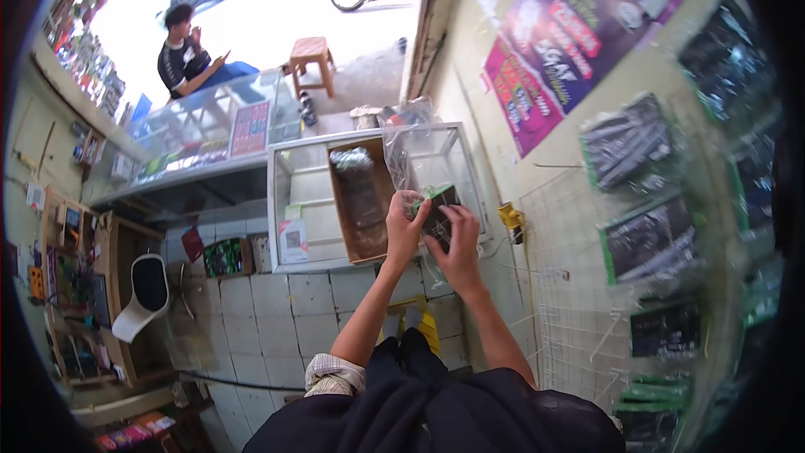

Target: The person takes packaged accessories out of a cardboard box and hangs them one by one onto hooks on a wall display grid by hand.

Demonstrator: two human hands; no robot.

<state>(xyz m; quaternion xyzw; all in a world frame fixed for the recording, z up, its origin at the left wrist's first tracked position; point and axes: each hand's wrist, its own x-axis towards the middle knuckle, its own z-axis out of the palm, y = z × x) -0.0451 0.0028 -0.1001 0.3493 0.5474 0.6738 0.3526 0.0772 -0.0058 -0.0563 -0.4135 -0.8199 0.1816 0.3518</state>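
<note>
My left hand pinches the top left corner of a flat dark packet with a green edge, thumb along the green strip. Spread over the packet's right side, the fingers of my right hand grip it, with the thumb at its lower edge. A crumpled clear plastic bag lies just beyond my left hand, partly hidden by it. Beside that hand, an open cardboard box rests on the glass display case; dark, plastic-wrapped contents show inside.
Green-edged packets hang from a wire grid along the right wall. A yellow object is near the case's right corner. Another glass counter stands far left, with a seated person beyond it. A white chair is at left.
</note>
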